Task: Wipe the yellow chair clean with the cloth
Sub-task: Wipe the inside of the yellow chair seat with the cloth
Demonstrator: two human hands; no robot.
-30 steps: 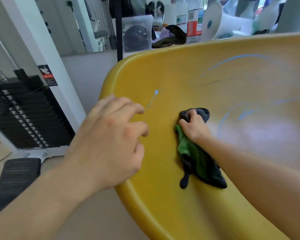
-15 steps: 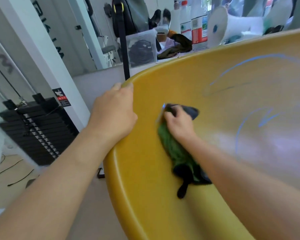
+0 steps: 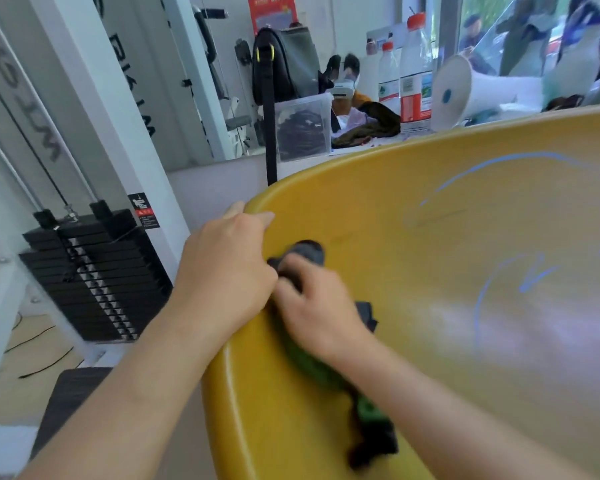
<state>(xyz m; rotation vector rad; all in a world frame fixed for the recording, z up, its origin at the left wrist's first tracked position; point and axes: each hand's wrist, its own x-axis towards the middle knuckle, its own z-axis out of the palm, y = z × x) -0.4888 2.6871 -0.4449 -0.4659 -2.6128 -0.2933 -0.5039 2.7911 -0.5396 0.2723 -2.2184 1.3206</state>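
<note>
- Since a moment ago, our right hand (image 3: 319, 313) and the cloth (image 3: 371, 414) have slid to the chair's left rim, up against our left hand (image 3: 229, 271).
- We judge the yellow chair (image 3: 430, 220), a smooth, hard, curved shell, mostly unwiped.
- Our left hand's fingers curl over the rim, and the right hand grips the bunched cloth, pressing it on the shell.
- The cloth is soft, crumpled, green and dark grey.
- Thin blue marks (image 3: 534, 275) remain on the right.

Smooth glossy plastic yellow chair (image 3: 430, 237), soft green-and-dark fabric cloth (image 3: 371, 417)
</note>
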